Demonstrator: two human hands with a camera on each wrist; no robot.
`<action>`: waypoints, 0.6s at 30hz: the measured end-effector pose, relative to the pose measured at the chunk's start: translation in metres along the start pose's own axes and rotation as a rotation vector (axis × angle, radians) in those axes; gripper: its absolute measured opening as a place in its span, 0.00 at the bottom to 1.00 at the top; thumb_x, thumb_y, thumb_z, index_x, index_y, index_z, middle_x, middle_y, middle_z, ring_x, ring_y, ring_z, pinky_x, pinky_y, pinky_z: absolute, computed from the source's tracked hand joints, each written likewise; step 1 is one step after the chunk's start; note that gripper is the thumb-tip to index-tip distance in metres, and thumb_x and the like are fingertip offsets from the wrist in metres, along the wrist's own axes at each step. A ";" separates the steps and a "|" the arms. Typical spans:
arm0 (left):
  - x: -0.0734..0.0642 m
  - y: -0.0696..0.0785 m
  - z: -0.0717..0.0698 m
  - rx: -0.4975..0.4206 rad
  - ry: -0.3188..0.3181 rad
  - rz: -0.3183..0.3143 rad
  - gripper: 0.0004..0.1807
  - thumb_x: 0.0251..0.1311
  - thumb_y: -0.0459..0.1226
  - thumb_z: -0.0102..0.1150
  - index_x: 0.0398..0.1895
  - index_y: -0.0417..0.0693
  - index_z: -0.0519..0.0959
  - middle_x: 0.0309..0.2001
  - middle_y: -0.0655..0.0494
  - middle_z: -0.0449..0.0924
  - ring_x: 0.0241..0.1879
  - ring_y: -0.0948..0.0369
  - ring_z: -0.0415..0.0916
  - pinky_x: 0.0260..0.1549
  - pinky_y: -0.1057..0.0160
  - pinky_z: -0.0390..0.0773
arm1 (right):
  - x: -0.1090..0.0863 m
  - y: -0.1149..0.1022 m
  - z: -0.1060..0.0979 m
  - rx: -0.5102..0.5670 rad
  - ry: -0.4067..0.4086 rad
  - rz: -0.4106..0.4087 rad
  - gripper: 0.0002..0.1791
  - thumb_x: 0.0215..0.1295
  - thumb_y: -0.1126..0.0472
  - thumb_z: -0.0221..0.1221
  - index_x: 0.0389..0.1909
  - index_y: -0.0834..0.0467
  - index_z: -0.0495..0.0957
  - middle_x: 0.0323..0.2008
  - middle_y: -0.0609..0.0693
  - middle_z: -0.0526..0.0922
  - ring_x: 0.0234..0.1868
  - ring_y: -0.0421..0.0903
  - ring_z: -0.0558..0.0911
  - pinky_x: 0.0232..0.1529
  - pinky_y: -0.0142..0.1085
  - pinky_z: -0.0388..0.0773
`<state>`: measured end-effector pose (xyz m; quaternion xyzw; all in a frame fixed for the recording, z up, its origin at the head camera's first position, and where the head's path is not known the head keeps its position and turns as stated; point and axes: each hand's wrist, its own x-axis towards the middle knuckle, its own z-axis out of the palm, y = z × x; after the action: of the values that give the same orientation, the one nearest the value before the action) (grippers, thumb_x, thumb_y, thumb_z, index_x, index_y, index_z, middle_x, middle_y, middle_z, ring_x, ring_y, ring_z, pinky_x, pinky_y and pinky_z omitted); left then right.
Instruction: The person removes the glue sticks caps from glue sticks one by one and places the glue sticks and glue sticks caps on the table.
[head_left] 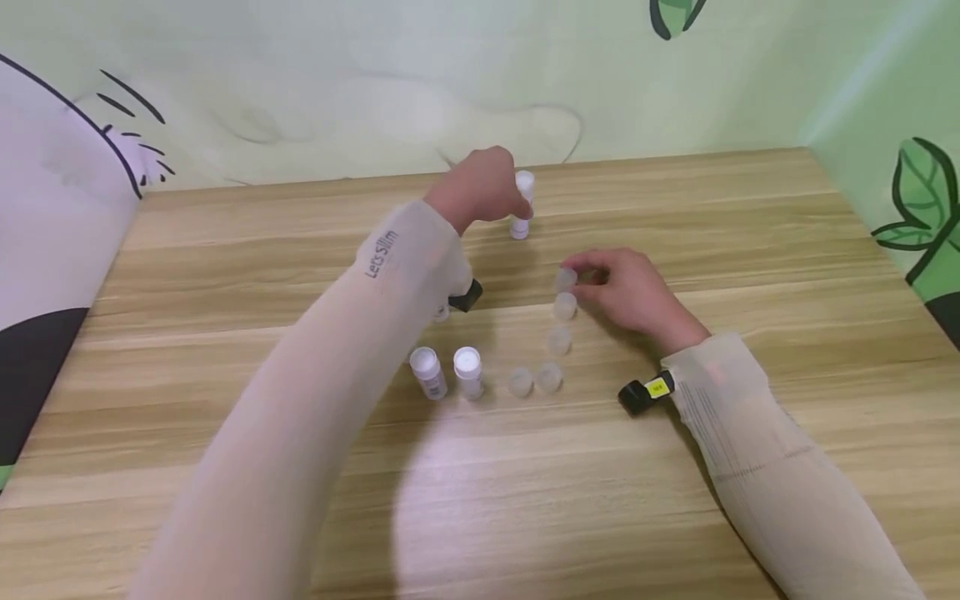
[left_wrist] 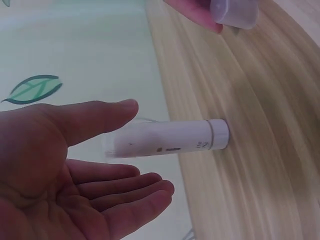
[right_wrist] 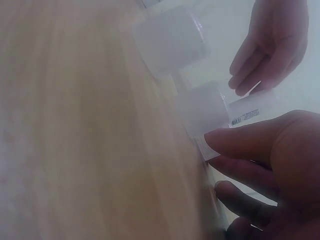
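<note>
At the table's back, a white bottle [head_left: 521,227] stands upright with small print on its side. My left hand [head_left: 483,187] is right at this bottle; in the left wrist view its thumb and fingers are spread, a gap between them and the bottle [left_wrist: 172,139]. My right hand [head_left: 626,292] pinches a small translucent cup-shaped cap [head_left: 566,278] between thumb and index finger. In the right wrist view, ribbed plastic shows between the fingertips of the right hand [right_wrist: 265,165]. Another translucent cap [head_left: 565,307] sits just in front of the pinched one.
More translucent caps, [head_left: 558,340] among them, curve toward the front in a row. Two white bottles [head_left: 468,372] stand left of the row, and another bottle [head_left: 441,314] is mostly hidden by the left sleeve. A painted wall [head_left: 337,92] borders the wooden table [head_left: 600,508].
</note>
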<state>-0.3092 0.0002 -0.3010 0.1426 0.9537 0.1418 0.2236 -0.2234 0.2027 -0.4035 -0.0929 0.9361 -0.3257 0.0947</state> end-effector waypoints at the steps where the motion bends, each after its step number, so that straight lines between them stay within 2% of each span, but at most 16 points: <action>1: 0.001 0.001 0.001 -0.004 0.001 -0.005 0.23 0.61 0.48 0.60 0.53 0.43 0.71 0.46 0.54 0.73 0.40 0.59 0.69 0.38 0.64 0.73 | 0.000 0.000 0.000 0.004 0.002 0.003 0.19 0.63 0.57 0.63 0.56 0.51 0.79 0.43 0.52 0.83 0.41 0.49 0.76 0.42 0.40 0.71; 10: 0.010 0.002 0.009 -0.011 0.031 -0.052 0.23 0.60 0.44 0.62 0.54 0.42 0.73 0.50 0.51 0.76 0.45 0.58 0.72 0.46 0.63 0.76 | 0.000 -0.001 0.005 0.022 0.022 -0.013 0.19 0.62 0.56 0.64 0.55 0.52 0.80 0.43 0.51 0.84 0.41 0.48 0.77 0.42 0.39 0.72; 18: 0.016 0.000 0.015 -0.009 0.056 -0.036 0.22 0.62 0.41 0.60 0.56 0.39 0.72 0.52 0.48 0.77 0.46 0.57 0.73 0.49 0.62 0.76 | 0.001 -0.003 0.007 0.045 0.019 0.001 0.20 0.62 0.57 0.64 0.55 0.51 0.79 0.45 0.52 0.84 0.43 0.48 0.78 0.45 0.40 0.73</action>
<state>-0.3157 0.0089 -0.3196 0.1205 0.9614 0.1459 0.1998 -0.2226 0.1965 -0.4069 -0.0873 0.9293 -0.3477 0.0882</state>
